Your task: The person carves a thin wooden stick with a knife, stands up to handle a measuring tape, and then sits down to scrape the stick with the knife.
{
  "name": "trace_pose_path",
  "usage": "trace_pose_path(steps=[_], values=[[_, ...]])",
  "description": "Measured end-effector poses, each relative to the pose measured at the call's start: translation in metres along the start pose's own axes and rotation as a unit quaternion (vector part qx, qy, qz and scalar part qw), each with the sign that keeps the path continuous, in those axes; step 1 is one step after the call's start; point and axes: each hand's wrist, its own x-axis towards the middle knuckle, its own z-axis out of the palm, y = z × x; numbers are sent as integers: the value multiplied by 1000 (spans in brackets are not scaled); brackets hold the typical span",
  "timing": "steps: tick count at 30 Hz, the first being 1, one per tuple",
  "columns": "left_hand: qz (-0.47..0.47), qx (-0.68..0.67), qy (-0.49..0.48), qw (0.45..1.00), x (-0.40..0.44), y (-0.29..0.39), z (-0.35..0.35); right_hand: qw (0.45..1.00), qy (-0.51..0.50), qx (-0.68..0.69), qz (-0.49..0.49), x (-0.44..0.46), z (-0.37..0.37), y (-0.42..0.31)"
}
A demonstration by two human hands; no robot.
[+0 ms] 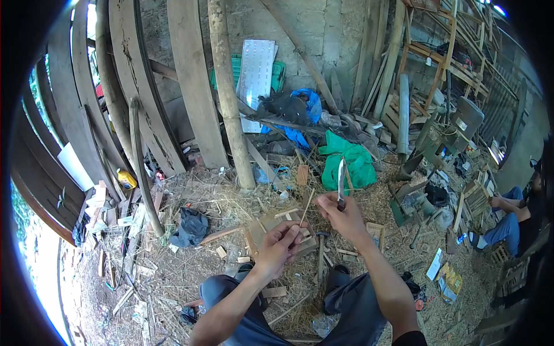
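Observation:
My left hand (279, 249) pinches a thin wooden stick (307, 206), which slants up and to the right from the fingertips. In my right hand (343, 220) is a knife (341, 177), its blade pointing up and its dark handle partly hidden by the fingers. The blade stands apart from the stick, to its right. Both hands are raised above my knees, close together. Beneath them is a low wooden block or box (254, 237), partly covered by the left hand. A hammer (321, 248) lies just to its right.
Straw, shavings and wood scraps cover the ground. A black plastic bag (190, 227) lies left, a green sack (347, 161) ahead. A wooden post (228, 98) stands before the block wall. Another person (508, 219) sits at the far right. A yellow bottle (126, 179) is by the planks.

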Motion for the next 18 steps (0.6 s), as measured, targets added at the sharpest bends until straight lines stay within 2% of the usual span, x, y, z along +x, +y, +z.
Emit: trace_pose_path(steps=[3,7,9,13,15,16,18], values=[[-8,34,-3,999,2,-3,1,996,-40,75,4,-4,3,-12],[3,58,-10,998,1,-4,6,996,-12,83,34,1,-8,-14],[35,161,-22,986,-1,-4,5,988,59,139,32,10,-19,1],[72,233,-12,970,2,-9,0,988,28,145,42,13,-29,14],[73,169,-15,983,-1,-7,2,992,37,-110,-47,5,-19,26],[75,171,-13,982,-1,-8,1,992,35,-108,-50,-1,-10,23],[71,85,-33,993,1,-9,2,916,12,-307,-258,-14,8,11]])
